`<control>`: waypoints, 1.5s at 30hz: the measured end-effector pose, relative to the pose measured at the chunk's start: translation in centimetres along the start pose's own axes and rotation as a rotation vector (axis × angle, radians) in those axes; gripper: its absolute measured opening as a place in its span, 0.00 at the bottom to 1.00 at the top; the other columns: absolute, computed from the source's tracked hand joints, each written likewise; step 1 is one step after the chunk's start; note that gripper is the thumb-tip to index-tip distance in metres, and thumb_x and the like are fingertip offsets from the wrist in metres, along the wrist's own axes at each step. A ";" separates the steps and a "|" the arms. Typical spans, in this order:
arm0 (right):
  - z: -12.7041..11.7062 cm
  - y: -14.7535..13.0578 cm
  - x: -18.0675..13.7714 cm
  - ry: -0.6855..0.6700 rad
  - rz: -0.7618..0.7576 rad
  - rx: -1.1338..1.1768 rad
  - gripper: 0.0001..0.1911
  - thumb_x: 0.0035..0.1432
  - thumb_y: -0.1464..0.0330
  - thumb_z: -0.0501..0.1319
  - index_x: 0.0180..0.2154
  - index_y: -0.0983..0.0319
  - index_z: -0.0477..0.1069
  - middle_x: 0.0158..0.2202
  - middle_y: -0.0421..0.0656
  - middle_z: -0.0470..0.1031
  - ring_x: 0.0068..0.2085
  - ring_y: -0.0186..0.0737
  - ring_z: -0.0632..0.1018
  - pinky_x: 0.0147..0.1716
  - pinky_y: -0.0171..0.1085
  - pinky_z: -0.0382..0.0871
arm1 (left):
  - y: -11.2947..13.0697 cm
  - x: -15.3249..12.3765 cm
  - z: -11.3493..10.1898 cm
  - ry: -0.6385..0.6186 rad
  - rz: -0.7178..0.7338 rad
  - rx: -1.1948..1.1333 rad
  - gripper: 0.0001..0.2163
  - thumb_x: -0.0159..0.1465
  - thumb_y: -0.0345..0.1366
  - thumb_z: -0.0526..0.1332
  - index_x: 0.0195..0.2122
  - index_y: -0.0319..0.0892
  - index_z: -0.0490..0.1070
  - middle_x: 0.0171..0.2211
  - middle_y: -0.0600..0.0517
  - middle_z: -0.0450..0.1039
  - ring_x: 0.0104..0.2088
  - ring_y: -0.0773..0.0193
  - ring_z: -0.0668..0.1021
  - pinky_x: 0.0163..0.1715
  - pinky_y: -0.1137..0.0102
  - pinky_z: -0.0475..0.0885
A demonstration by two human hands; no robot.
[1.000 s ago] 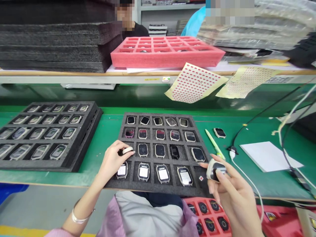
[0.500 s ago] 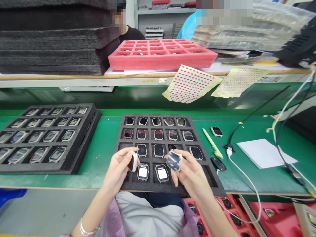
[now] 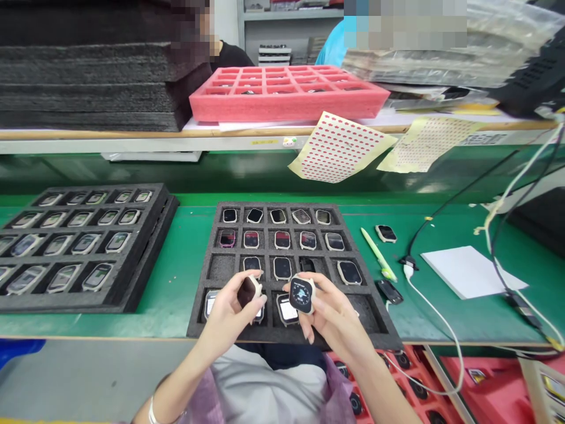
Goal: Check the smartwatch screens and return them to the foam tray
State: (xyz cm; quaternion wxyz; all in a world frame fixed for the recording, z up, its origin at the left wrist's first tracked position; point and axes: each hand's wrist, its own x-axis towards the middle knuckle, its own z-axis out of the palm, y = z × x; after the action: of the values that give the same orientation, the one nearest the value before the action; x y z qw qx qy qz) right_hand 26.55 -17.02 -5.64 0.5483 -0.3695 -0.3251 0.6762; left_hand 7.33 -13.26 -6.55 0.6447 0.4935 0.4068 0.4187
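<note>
Between the thumb and fingers of my left hand (image 3: 229,312), a smartwatch case (image 3: 248,291) is held tilted, its dark face turned sideways. My right hand (image 3: 333,306) grips another smartwatch (image 3: 302,294) by its edges; its screen is lit with a round dial. Both hands are above the front rows of a black foam tray (image 3: 220,268). Strapless watches lie in most of its compartments, and one in the front row (image 3: 288,310) shows a white screen. My hands partly hide several front compartments.
Another black foam tray (image 3: 145,259) of watches sits at the left. Right of the middle tray are a green pen (image 3: 377,253), a loose watch (image 3: 386,233), white paper (image 3: 470,272) and cables (image 3: 435,309). A pink foam tray (image 3: 286,109) and black foam stack (image 3: 88,88) stand on the shelf.
The watch in my right hand now shows a lit dial where its screen was dark. My left hand has moved right with its watch, closer to the right hand.
</note>
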 end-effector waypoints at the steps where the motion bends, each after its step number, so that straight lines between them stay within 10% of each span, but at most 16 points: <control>1: 0.0 0.0 0.0 -0.012 0.004 0.008 0.14 0.58 0.65 0.64 0.46 0.59 0.66 0.42 0.47 0.75 0.20 0.30 0.74 0.17 0.30 0.68 | -0.1 0.0 0.0 -0.012 -0.001 0.025 0.16 0.59 0.35 0.64 0.49 0.42 0.68 0.28 0.56 0.63 0.24 0.70 0.66 0.24 0.75 0.65; 45: -1.3 1.3 0.0 -0.067 -0.075 -0.103 0.18 0.57 0.65 0.66 0.50 0.60 0.70 0.43 0.52 0.76 0.17 0.31 0.73 0.10 0.28 0.65 | -1.0 -0.8 0.3 0.039 0.100 0.234 0.22 0.62 0.35 0.58 0.58 0.44 0.58 0.47 0.48 0.70 0.43 0.62 0.75 0.45 0.71 0.68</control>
State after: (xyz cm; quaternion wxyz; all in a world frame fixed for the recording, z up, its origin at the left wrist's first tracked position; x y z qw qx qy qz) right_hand 27.03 -17.20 -7.38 0.5423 -0.3621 -0.3912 0.6494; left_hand 7.52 -14.26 -7.38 0.5528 0.5768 0.4404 0.4095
